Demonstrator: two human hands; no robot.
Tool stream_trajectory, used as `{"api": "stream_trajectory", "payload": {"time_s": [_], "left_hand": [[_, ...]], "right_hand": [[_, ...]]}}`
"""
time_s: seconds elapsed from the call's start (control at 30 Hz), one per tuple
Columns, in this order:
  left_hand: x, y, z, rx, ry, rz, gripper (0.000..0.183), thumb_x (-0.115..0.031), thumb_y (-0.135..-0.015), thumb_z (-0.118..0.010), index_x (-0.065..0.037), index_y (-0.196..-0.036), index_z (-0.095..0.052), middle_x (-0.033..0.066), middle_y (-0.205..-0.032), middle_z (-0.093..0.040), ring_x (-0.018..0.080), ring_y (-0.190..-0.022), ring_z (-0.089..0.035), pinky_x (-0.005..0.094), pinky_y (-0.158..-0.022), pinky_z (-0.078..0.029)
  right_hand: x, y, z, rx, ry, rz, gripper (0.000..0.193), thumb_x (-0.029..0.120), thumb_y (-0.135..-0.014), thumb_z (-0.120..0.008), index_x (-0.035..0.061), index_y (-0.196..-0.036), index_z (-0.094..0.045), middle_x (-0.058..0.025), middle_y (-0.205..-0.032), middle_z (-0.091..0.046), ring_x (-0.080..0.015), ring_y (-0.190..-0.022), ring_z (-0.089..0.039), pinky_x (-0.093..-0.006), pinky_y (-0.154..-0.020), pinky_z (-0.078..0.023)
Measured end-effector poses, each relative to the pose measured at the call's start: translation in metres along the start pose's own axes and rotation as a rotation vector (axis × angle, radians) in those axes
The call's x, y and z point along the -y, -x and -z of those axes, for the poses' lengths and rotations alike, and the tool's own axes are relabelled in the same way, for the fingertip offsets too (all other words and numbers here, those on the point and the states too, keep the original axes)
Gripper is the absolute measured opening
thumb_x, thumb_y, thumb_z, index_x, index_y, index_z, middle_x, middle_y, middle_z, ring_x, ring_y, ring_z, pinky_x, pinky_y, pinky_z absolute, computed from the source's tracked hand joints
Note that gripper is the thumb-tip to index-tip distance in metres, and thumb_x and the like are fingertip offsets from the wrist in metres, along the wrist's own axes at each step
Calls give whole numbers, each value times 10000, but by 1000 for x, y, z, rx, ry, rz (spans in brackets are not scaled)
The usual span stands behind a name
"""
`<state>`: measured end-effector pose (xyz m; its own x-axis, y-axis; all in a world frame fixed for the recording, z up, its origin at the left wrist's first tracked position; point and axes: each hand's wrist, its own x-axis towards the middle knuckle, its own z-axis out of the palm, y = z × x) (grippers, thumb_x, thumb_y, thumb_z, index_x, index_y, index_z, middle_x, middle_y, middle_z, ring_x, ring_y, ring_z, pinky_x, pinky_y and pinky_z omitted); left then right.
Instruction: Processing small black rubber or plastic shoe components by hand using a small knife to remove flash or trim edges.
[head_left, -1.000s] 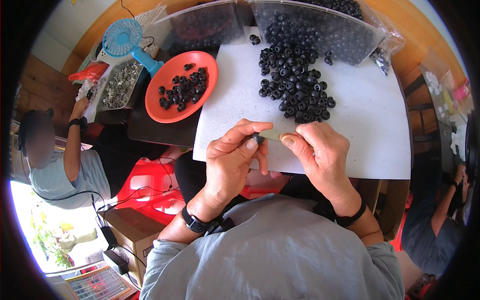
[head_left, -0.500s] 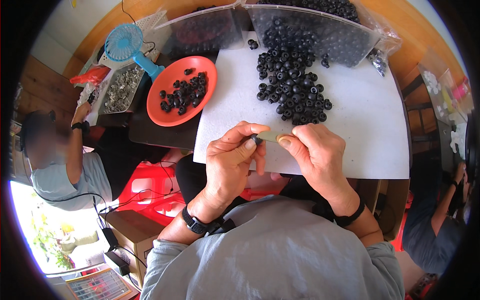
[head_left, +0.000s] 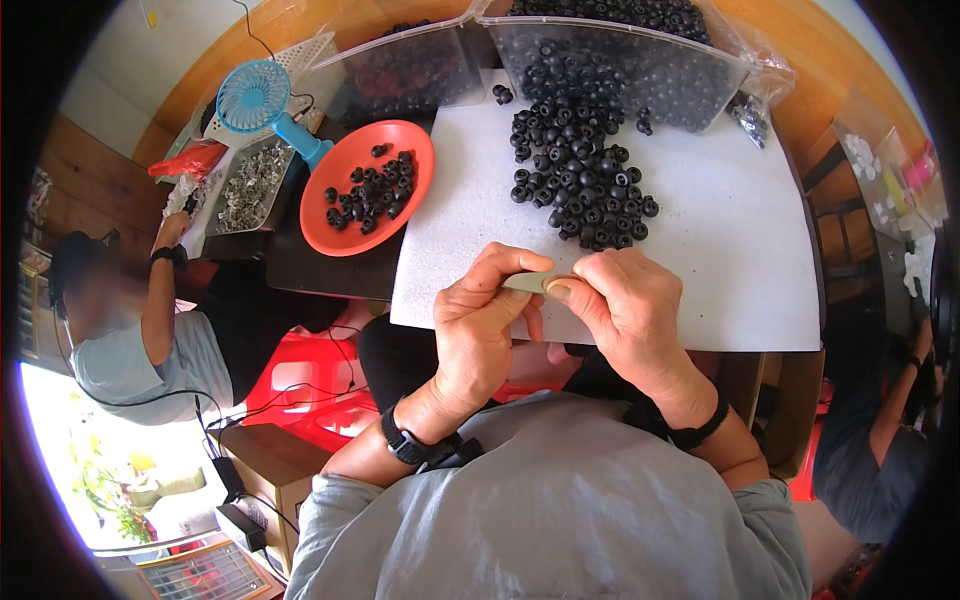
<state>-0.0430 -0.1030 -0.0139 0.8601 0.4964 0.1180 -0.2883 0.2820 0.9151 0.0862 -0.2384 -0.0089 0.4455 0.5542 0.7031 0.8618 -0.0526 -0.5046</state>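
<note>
Grey-green and flat, a thin tool (head_left: 524,283) is pinched between the thumb and bent forefinger of the right hand (head_left: 635,305) — its far end is met by the left hand (head_left: 472,318), whose forefinger is arched above it and whose thumb is laid close below. The other left fingers are curled underneath; whether a small piece is gripped among them cannot be told, that spot being covered. Both hands are held above the near part of a white sheet (head_left: 730,230).

Just beyond them, round black pieces (head_left: 580,185) are heaped on the sheet, up to a clear bin (head_left: 690,48) filled with more of the same. To the left, further black pieces are gathered in an orange-red plate (head_left: 320,220), beside which a blue fan (head_left: 255,97) is placed. Farther left, small silvery bits (head_left: 255,190) are piled — near them, a co-worker (head_left: 150,360) is seated. On the left wrist a black watch (head_left: 408,447) is worn.
</note>
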Motion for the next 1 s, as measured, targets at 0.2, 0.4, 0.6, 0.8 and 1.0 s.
{"api": "stream_trajectory", "payload": {"time_s": [0.2, 0.4, 0.6, 0.8, 1.0], "left_hand": [[-32, -20, 19, -194, -243, -233, 281, 53, -1039, -560, 62, -1276, -710, 100, -1043, -653, 167, -846, -640, 290, -627, -552], [-79, -39, 78, -322, -386, -299, 261, 50, -1025, -583, 65, -1233, -740, 119, -981, -694, 144, -723, -642, 278, -613, -542], [-68, -30, 71, -84, -50, -188, 307, 37, -1049, -566, 90, -1331, -677, 161, -1074, -667, 241, -911, -650, 317, -619, -556], [-52, -25, 54, 24, 31, -121, 292, 23, -1045, -585, 66, -1308, -704, 141, -1094, -654, 244, -918, -646, 328, -611, -553], [-26, -6, 24, 63, 104, 48, 291, -50, -1028, -659, 40, -1300, -713, 163, -1101, -656, 243, -871, -659, 329, -568, -558]], "right_hand": [[-4, 8, 0, -114, -91, 29, 283, 224, -860, -873, 80, -819, -633, -44, -650, -556, -263, -583, -546, -401, -524, -404], [-4, 10, 1, -53, 8, 138, 278, 193, -840, -884, 70, -815, -636, -36, -648, -537, -241, -566, -492, -377, -518, -369], [-3, 14, 2, -17, 50, 158, 294, 272, -850, -867, 102, -829, -628, -20, -698, -540, -237, -621, -527, -380, -532, -392], [0, 12, 6, -59, 0, 139, 276, 210, -855, -880, 60, -829, -649, -37, -676, -580, -239, -596, -516, -369, -531, -389], [1, 8, -1, -173, -154, -28, 259, 216, -868, -871, 78, -821, -657, -26, -640, -547, -258, -571, -518, -394, -534, -399]]}}
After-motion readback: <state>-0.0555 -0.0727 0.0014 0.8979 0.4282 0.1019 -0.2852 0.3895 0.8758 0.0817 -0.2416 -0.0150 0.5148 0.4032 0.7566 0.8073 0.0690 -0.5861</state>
